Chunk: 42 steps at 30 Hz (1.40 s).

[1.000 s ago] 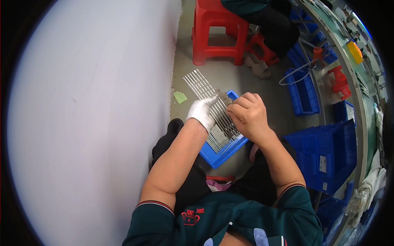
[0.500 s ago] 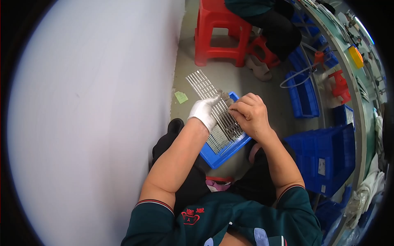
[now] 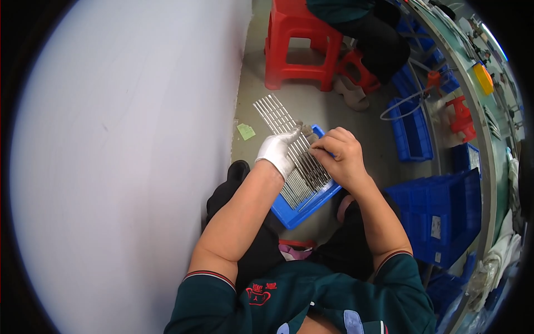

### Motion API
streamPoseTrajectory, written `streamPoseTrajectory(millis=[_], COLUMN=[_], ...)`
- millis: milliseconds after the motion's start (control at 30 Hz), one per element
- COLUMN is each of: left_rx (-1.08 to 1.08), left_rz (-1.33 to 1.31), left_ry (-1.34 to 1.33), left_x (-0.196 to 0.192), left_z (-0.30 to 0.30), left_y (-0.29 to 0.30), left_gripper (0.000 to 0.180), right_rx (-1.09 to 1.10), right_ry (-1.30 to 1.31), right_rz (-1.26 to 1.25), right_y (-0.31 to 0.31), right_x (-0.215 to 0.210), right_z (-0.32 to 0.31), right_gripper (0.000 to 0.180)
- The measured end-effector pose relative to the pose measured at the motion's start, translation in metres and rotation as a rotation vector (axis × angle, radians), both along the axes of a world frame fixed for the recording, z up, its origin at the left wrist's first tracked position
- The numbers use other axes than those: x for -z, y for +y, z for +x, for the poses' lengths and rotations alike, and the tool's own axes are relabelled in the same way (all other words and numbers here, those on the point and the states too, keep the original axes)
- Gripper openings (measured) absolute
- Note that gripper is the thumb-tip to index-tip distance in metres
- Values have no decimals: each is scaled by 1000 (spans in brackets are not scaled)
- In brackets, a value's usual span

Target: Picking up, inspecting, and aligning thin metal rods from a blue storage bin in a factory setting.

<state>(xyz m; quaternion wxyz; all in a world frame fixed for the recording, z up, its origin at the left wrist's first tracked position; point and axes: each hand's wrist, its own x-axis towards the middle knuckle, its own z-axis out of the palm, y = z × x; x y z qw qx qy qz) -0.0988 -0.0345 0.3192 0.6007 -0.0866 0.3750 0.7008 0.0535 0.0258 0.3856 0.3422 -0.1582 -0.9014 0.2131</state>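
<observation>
A long flat rack of thin silver metal rods (image 3: pixel 276 116) lies slanted over a blue plastic tray (image 3: pixel 300 207) on my lap. My left hand (image 3: pixel 278 151), in a white glove, rests on the rack's middle and holds it from the left. My bare right hand (image 3: pixel 340 156) is closed over the rods on the rack's right side, fingertips pinched on one rod near the tray's far corner. The rods under both hands are hidden.
A white wall (image 3: pixel 128 156) fills the left. A red plastic stool (image 3: pixel 297 50) stands ahead on the grey floor, with a seated person in dark clothes (image 3: pixel 378 33) beyond it. Blue bins (image 3: pixel 411 131) and stacked blue crates (image 3: pixel 445 217) stand right, beside a workbench edge (image 3: pixel 473 111).
Both hands stay on the rod rack. My right hand's fingers have shifted slightly along the rods; the rack and tray keep their place.
</observation>
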Motion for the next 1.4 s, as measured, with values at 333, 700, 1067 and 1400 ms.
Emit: streamPoseTrajectory(millis=[333, 700, 1067, 1400], left_rx=[-21, 13, 3, 15], left_rz=[69, 32, 56, 36], left_ry=[-52, -19, -26, -42], left_x=[-16, -18, -22, -35], left_z=[6, 7, 8, 10], left_y=[-4, -3, -3, -7], left_gripper=[17, 16, 18, 20], right_rx=[22, -37, -26, -63], right_ry=[-30, -101, -22, -57], right_rz=[30, 216, -12, 88], right_y=[1, -3, 0, -1], right_x=[-1, -1, 1, -3], right_z=[1, -2, 0, -2], right_gripper=[8, 11, 11, 9])
